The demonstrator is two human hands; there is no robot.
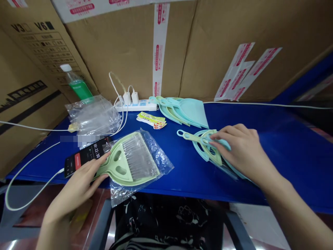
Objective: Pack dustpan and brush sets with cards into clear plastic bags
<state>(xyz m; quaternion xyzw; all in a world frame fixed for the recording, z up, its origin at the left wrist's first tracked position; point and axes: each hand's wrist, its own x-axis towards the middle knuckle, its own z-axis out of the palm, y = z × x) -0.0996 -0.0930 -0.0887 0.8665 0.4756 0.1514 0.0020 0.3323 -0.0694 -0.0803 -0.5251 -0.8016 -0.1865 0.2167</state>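
Observation:
My left hand grips the handle of a light green brush and dustpan set that lies partly inside a clear plastic bag at the front edge of the blue table. My right hand rests with curled fingers on a pile of green and blue brushes, its fingertips on a blue handle. A stack of blue and green dustpans lies behind it.
A phone showing a timer lies by my left hand, its cable hanging off the table. Behind are a heap of clear bags, a green bottle, a power strip, small printed labels and cardboard boxes.

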